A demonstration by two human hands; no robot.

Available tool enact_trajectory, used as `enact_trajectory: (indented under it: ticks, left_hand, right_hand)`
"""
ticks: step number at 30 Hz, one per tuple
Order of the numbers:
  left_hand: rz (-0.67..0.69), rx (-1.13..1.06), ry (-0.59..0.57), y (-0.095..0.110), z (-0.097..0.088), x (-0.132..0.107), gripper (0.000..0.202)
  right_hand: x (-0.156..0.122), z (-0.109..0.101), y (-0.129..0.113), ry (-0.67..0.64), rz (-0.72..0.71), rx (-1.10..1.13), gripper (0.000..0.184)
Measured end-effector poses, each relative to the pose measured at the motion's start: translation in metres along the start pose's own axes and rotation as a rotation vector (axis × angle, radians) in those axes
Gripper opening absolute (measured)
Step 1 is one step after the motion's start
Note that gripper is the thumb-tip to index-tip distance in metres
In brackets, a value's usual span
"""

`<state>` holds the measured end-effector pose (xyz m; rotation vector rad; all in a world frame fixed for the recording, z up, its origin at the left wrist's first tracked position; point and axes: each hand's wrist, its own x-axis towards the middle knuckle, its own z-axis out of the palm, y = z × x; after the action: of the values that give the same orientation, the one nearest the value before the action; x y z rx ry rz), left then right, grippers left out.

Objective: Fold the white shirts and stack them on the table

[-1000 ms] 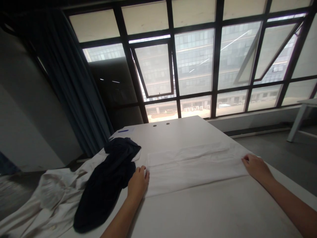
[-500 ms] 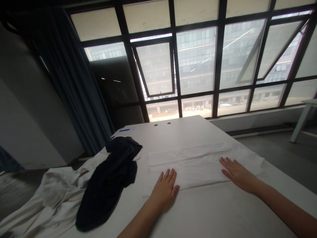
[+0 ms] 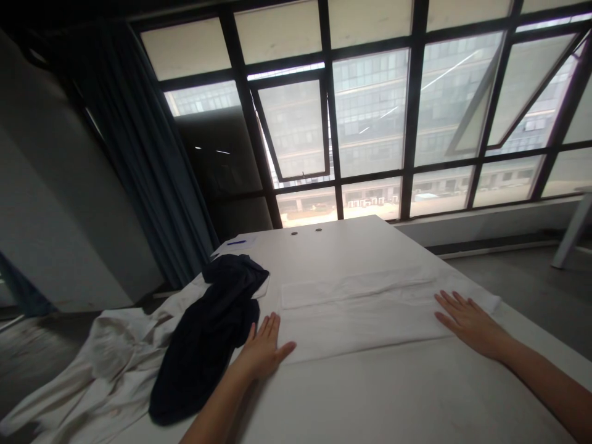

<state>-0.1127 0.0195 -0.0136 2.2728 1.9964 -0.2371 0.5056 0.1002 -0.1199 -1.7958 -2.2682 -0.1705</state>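
Note:
A folded white cloth (image 3: pixel 365 311) lies flat across the white table (image 3: pixel 370 401). My left hand (image 3: pixel 263 348) rests open, fingers spread, on the cloth's left end, right beside a dark navy garment (image 3: pixel 208 336). My right hand (image 3: pixel 469 320) lies open and flat on the cloth's right end, near the table's right edge. Neither hand holds anything.
A crumpled white garment (image 3: pixel 106 364) hangs off the table's left side under the navy one. A blue pen on a sheet of paper (image 3: pixel 238 242) sits at the far left corner. Large windows and a dark curtain (image 3: pixel 143 160) stand behind. Another table's leg (image 3: pixel 571 237) shows at right.
Both hands slid outward along the white cloth, from nearer its middle to its left and right ends. A second ago they sat at the ends with fingers curled; now the fingers are flat.

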Motion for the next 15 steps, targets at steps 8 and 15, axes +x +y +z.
enact_trajectory:
  ticks: [8,15]
  left_hand:
    - [-0.189,0.137,0.265,-0.007,-0.006,0.001,0.078]
    - [0.398,-0.019,0.201,0.087,-0.006,-0.01,0.078]
  right_hand:
    - [0.0,0.005,0.006,0.008,-0.014,0.008,0.073]
    - [0.001,0.006,0.007,0.011,0.026,-0.014,0.072]
